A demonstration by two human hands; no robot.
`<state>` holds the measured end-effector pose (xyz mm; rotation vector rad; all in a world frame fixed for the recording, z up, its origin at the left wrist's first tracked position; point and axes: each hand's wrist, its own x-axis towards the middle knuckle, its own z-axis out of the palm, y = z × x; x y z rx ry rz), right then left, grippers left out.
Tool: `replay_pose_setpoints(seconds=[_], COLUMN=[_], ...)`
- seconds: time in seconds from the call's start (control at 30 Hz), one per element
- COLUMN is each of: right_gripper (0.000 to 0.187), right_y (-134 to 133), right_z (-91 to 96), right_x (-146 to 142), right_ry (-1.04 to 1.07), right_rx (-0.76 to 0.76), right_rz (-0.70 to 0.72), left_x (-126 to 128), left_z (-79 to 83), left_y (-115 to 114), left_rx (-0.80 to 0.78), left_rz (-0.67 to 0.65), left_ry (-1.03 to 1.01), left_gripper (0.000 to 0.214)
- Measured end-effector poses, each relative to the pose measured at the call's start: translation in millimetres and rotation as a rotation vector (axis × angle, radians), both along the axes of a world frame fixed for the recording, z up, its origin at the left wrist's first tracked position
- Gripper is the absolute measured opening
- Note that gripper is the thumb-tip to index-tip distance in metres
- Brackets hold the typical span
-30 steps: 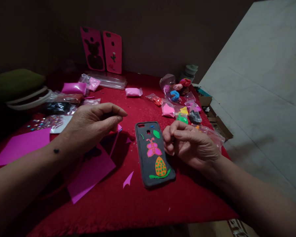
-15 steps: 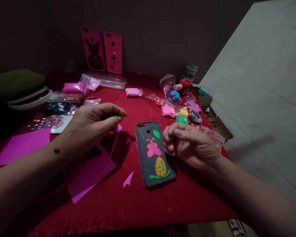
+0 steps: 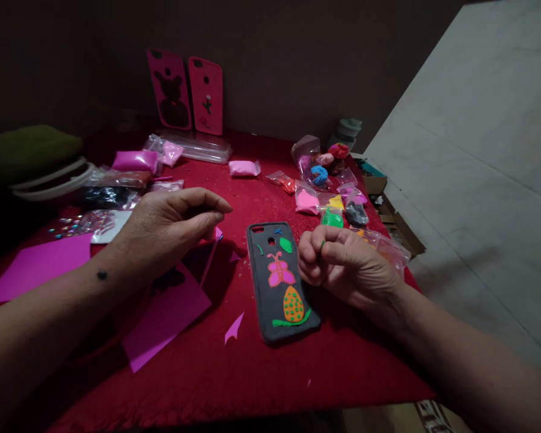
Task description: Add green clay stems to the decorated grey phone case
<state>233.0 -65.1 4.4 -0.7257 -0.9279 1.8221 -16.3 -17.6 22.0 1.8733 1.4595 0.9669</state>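
My right hand (image 3: 347, 258) is closed, pinching a tiny bit of green clay (image 3: 322, 245) between thumb and fingertips. Just left of it a dark grey phone case (image 3: 264, 300) lies flat on the red cloth. On the case are a pink and orange butterfly (image 3: 281, 272), an orange egg shape (image 3: 293, 305) with green dots, green leaf shapes and a small blue piece. My left hand (image 3: 175, 219) hovers left of the case, fingers curled and thumb close to the index finger; whatever they hold is hidden. A thin pink strip (image 3: 211, 258) shows below its fingertips.
Pink sheets (image 3: 166, 328) and paper scraps lie to the left. Bags of coloured clay (image 3: 307, 201) sit behind my right hand. Two pink phone cases (image 3: 206, 90) stand against the wall. A clear plastic case (image 3: 202, 147) and gem stickers (image 3: 85, 224) are on the cloth (image 3: 252, 385).
The green clay bit has turned and shifted slightly down between my right fingertips. My left hand and the phone case have stayed in place.
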Motion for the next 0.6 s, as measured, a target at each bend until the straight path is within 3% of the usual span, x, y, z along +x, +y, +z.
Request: replay_pose_setpoints(seconds=[0.6], right_gripper=[0.022], right_y=[0.7], right_z=[-1.6], right_x=[-0.3], right_ry=[-0.006], right_rx=[-0.039], right_rz=[-0.011], left_x=[0.8], left_z=[2.6], left_y=[-1.3], left_rx=[0.001], left_rz=[0.002], left_ry=[0.000], left_gripper=[0.023])
